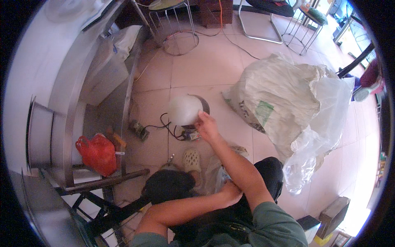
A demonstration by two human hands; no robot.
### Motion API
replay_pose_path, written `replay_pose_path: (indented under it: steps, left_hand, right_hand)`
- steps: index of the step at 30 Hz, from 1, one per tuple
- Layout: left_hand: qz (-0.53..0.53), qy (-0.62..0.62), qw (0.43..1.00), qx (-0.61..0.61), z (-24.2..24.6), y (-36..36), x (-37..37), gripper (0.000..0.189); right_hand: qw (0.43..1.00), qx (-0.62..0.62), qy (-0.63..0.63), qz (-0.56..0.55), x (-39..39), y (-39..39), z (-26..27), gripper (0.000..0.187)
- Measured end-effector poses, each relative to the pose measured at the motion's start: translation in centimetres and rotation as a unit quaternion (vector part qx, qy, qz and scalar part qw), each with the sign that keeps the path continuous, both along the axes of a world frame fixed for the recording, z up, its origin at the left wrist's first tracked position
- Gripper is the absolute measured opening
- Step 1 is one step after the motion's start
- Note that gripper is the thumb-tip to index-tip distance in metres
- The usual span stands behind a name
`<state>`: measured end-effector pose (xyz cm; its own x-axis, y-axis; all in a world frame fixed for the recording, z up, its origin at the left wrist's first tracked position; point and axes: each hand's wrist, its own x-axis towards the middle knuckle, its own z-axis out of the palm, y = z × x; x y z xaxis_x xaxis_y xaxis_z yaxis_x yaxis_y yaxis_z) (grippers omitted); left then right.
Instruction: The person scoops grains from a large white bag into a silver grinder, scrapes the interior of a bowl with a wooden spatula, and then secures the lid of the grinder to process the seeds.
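Observation:
My right hand (207, 125) reaches forward and grips the right edge of a round whitish disc (185, 110), its fingers at the rim. A dark round object (204, 106) shows partly behind the disc. Just below lie a power strip (195, 135) and black cables on the tiled floor. My left hand (230, 190) is crossed under my right forearm, near a clear plastic bag (213, 169) between my legs; its fingers are mostly hidden, so what it holds cannot be told.
A large woven sack (277, 89) with clear plastic sheeting (327, 132) lies at right. At left, a metal shelf (126, 92) holds a red plastic bag (98, 154). Metal-legged stools (180, 31) stand ahead. A wooden box (333, 216) sits at lower right.

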<state>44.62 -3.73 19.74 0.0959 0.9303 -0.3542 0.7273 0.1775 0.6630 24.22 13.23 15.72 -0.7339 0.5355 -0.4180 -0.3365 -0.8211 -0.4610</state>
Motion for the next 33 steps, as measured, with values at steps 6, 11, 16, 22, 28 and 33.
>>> replay_pose_path:
  steps: [6, 11, 16, 22, 28, 33]
  left_hand:
    - [-0.055, 0.130, 0.985, 0.095, -4.0, -0.9, 1.9, 0.040]
    - [-0.120, 0.138, 0.983, -0.031, 0.1, -0.1, 0.9, 0.039]
    - [-0.169, 0.202, 0.965, 0.009, 0.9, -0.4, 1.4, 0.036]
    - [-0.243, 0.187, 0.950, -0.050, 4.2, 0.1, 0.6, 0.032]
    - [-0.271, 0.188, 0.943, -0.033, 5.2, -0.4, 0.6, 0.032]
    - [-0.257, 0.187, 0.948, -0.006, 5.6, -1.5, 0.4, 0.027]
  right_hand:
    - [0.990, -0.125, 0.060, 0.009, 0.2, 1.2, 1.3, 0.016]
    - [0.981, -0.182, 0.062, 0.001, 0.6, 1.7, 2.9, 0.014]
    - [0.978, -0.169, 0.119, 0.016, 1.1, 3.1, 2.9, 0.016]
    - [0.982, -0.158, 0.101, -0.010, 1.9, 3.8, 5.2, 0.017]
    - [0.979, -0.060, 0.183, 0.061, 2.4, 4.6, 4.6, 0.019]
    - [0.977, 0.183, 0.049, 0.099, 1.5, 1.0, 9.0, 0.020]
